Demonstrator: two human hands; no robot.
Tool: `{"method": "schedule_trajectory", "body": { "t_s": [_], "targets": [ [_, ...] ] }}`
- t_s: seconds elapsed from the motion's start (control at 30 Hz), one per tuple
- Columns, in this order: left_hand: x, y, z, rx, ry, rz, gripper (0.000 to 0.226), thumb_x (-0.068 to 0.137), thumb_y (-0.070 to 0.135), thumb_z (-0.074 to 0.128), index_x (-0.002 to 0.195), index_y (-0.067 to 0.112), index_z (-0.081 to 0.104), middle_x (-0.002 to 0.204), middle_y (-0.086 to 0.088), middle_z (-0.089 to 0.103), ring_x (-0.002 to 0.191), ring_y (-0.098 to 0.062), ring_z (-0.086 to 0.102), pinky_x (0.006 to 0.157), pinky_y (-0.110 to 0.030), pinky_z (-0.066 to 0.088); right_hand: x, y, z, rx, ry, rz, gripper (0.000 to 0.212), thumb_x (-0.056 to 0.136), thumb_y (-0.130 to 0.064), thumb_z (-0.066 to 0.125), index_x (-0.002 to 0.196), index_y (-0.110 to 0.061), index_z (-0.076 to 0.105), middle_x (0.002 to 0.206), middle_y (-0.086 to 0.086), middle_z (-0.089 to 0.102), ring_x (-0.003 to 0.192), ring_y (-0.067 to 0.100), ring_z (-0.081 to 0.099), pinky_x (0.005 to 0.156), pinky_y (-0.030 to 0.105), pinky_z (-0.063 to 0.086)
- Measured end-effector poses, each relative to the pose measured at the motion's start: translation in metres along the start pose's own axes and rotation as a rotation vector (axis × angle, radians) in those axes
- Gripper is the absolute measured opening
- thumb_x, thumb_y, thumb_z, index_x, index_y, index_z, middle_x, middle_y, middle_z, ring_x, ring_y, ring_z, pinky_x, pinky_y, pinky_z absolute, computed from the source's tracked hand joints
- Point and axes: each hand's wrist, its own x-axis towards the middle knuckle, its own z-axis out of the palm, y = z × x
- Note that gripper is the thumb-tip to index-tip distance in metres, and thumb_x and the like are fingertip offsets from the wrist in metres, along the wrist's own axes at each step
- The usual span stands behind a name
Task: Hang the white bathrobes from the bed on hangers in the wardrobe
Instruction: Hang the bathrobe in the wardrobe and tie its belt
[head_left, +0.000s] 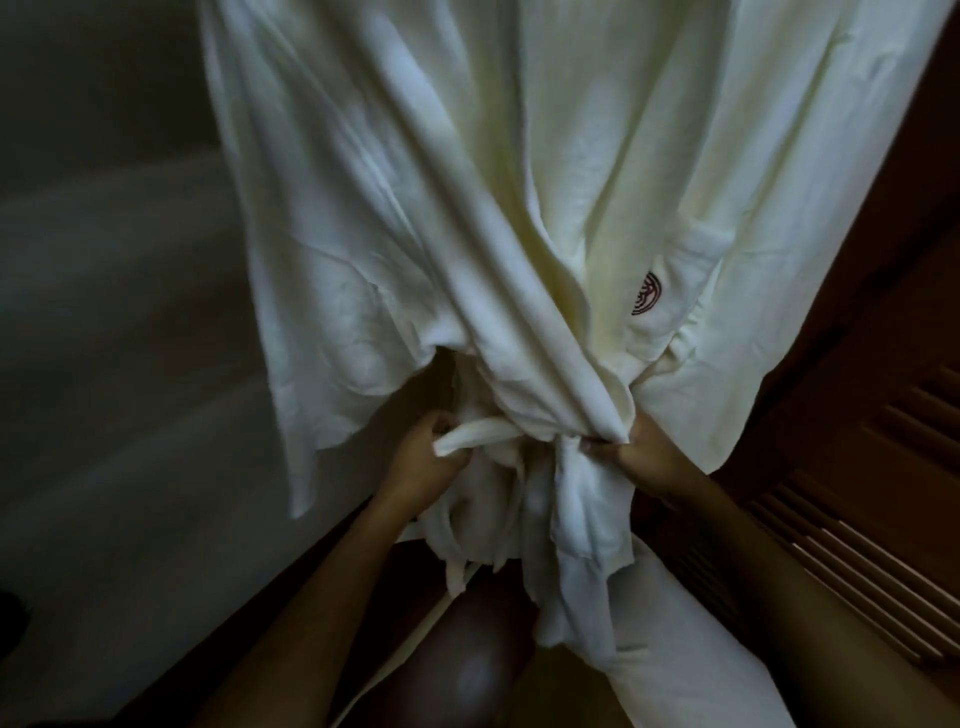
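Louvred door (857, 545) at right; the robe (415, 208) hangs already — left hand (431, 460) grips the belt (483, 431), right hand (641, 460) pinches a front edge. Next, probably — knot it.

White bathrobe (467, 208), maroon ringed emblem (647, 293), seemingly brown slats (857, 566).

**Clearance around the hanging robe**

Bathrobe (415, 208) fills the centre and top of view, a solid curtain. Both hands work at its bunched waist: left hand (431, 462) grips the belt (478, 434), right hand (644, 457) pinches the front edge. Gathered cloth blocks the path between them. Left of robe: open room before a pale grey surface (104, 312). Right: dark louvred door (883, 519) stands near, leaving only a narrow gap.
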Motion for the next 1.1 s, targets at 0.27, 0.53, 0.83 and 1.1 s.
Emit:
{"method": "schedule_trajectory", "body": {
  "t_s": [0.27, 0.53, 0.83, 1.1],
  "targets": [
    [-0.074, 0.004, -0.042, 0.022, -0.248, -0.1, 0.018, 0.092, 0.018, 0.075, 0.096, 0.002, 0.067, 0.077, 0.005, 0.066, 0.065, 0.002, 0.06, 0.062, -0.016, 0.048, -0.031, -0.007, 0.002, 0.007, 0.145, 0.05, 0.065, 0.086, -0.039, 0.078, 0.139, -0.024, 0.044, 0.116, -0.005, 0.066, 0.101, 0.014, 0.065, 0.094, 0.037, 0.055],
    [-0.124, -0.071, -0.023, 0.409, -0.128, -0.425, 0.046, 0.096, 0.044, 0.067, 0.132, 0.016, 0.067, 0.127, -0.005, 0.071, 0.108, -0.017, 0.067, 0.092, -0.025, 0.048, -0.063, -0.019, 0.0, 0.122, 0.063, -0.115, 0.091, 0.071, -0.046, 0.091, 0.141, -0.025, 0.037, 0.124, -0.023, 0.051, 0.107, -0.004, 0.053, 0.081, 0.001, 0.038],
    [-0.215, -0.137, 0.014, -0.024, 0.119, -0.753, 0.043, 0.087, 0.041, 0.071, 0.111, 0.007, 0.071, 0.104, -0.01, 0.075, 0.095, -0.03, 0.073, 0.085, -0.047, 0.062, -0.136, 0.117, -0.028, -0.23, -0.075, 0.164, 0.038, 0.095, -0.028, 0.071, 0.129, -0.014, 0.063, 0.113, 0.002, 0.067, 0.102, 0.022, 0.065, 0.085, 0.037, 0.053],
    [-0.286, -0.115, 0.007, 0.043, 0.311, -0.797, 0.02, 0.099, 0.015, 0.058, 0.088, 0.009, 0.073, 0.086, -0.01, 0.075, 0.088, -0.03, 0.071, 0.084, -0.04, 0.056, -0.181, 0.172, -0.032, -0.532, -0.246, 0.197, 0.019, 0.1, -0.028, 0.062, 0.108, -0.016, 0.073, 0.104, 0.008, 0.074, 0.095, 0.024, 0.07, 0.078, 0.026, 0.049]
  ]
}}
